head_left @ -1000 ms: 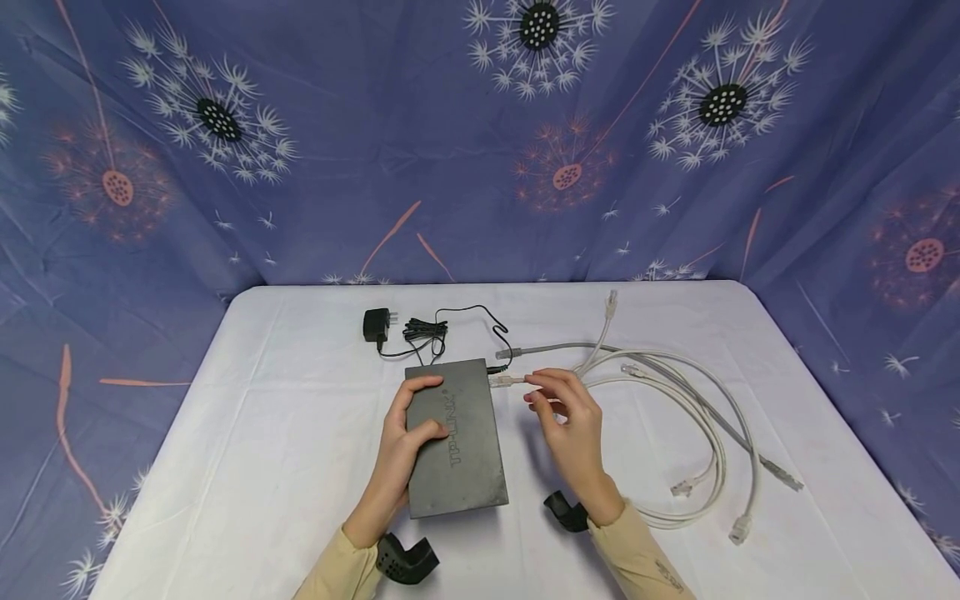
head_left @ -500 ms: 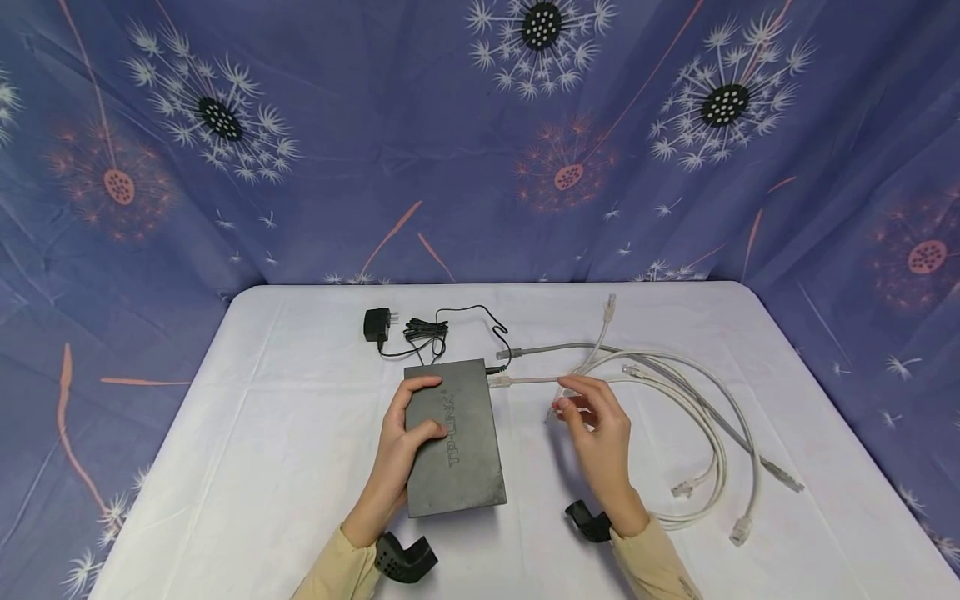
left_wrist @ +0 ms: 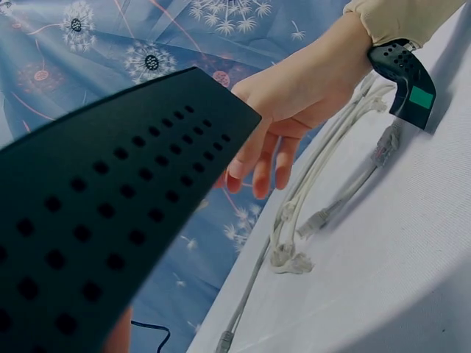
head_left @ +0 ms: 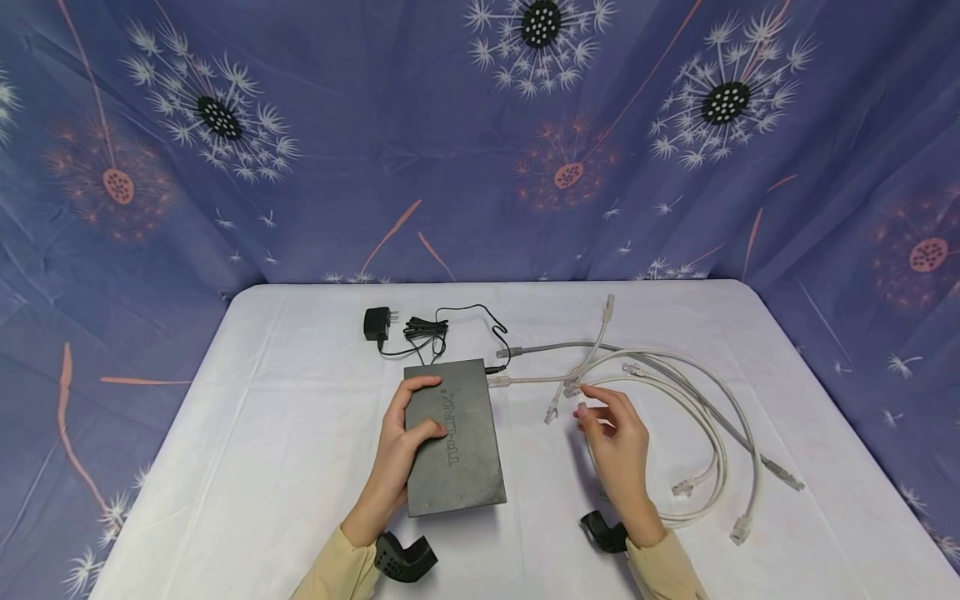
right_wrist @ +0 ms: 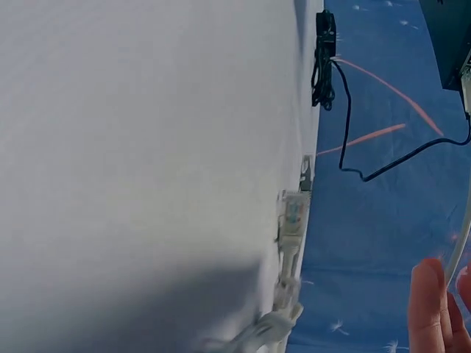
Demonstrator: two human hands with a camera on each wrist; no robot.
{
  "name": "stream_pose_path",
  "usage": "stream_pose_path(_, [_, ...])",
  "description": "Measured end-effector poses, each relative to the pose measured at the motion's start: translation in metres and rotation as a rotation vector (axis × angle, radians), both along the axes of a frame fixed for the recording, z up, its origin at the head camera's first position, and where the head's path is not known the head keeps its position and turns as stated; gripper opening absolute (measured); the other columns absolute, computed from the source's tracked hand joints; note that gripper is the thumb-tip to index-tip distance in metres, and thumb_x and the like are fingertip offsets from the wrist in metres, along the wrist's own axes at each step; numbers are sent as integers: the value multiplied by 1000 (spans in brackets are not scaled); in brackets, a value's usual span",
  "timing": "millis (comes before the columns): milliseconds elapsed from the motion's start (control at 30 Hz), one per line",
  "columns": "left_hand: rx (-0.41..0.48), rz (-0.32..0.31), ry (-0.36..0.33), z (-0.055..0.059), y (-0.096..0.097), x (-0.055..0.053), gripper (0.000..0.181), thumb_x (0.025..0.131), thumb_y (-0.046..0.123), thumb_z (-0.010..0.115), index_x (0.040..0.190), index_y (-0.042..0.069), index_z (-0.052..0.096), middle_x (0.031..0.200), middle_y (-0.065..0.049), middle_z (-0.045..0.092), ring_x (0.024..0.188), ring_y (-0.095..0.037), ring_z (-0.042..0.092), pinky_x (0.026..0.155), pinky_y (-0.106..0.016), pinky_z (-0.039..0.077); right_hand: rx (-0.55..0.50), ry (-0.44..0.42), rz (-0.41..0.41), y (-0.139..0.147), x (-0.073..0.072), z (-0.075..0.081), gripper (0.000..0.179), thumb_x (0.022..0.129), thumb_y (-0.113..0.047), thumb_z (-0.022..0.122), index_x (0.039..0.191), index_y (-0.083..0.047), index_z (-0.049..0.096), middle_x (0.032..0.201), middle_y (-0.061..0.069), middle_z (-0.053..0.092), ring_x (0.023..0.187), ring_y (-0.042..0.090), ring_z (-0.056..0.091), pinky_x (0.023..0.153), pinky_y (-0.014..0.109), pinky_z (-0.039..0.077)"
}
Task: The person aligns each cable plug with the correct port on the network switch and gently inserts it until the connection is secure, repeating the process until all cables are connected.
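My left hand grips a dark grey TP-LINK network switch by its left side, thumb and a finger on top. In the left wrist view its perforated side fills the left. A pale network cable plug sits at the switch's right edge beside the black power lead's plug. My right hand hovers to the right, fingers loosely bent and a gap between thumb and index. A cable plug lies left of its fingertips. In the right wrist view the pale cable runs down past the fingers.
Several coiled pale cables lie on the white table at right, with a grey cable across them. A black power adapter and bundled lead lie behind the switch. A patterned curtain hangs behind.
My right hand has moved right and slightly toward me, away from the plug at the switch, its fingers spreading off the cable. The left hand and switch have barely moved.
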State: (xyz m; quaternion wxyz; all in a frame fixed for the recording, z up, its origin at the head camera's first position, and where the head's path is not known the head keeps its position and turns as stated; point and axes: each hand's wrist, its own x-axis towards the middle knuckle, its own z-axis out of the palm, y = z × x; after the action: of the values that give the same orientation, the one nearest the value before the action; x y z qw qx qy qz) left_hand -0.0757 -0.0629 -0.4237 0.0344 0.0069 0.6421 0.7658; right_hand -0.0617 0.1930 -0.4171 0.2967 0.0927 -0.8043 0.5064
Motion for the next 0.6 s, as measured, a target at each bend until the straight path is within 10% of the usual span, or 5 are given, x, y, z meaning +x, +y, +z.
stream_pose_path(400, [-5, 0, -9, 0, 0, 1, 59, 72, -6, 57, 127, 14, 54, 125, -10, 47, 105, -28, 44, 89, -40, 33, 81, -70, -153, 26, -7, -42, 30, 75, 11, 73, 104, 2, 69, 96, 14, 64, 73, -2, 60, 60, 12, 45])
stream_pose_path(600, [-3, -2, -14, -1, 1, 2, 59, 72, -5, 57, 128, 15, 54, 127, -10, 46, 106, -28, 43, 89, -41, 33, 130, -153, -179, 29, -5, -45, 34, 74, 11, 72, 106, 2, 68, 98, 14, 64, 73, 14, 64, 63, 9, 43])
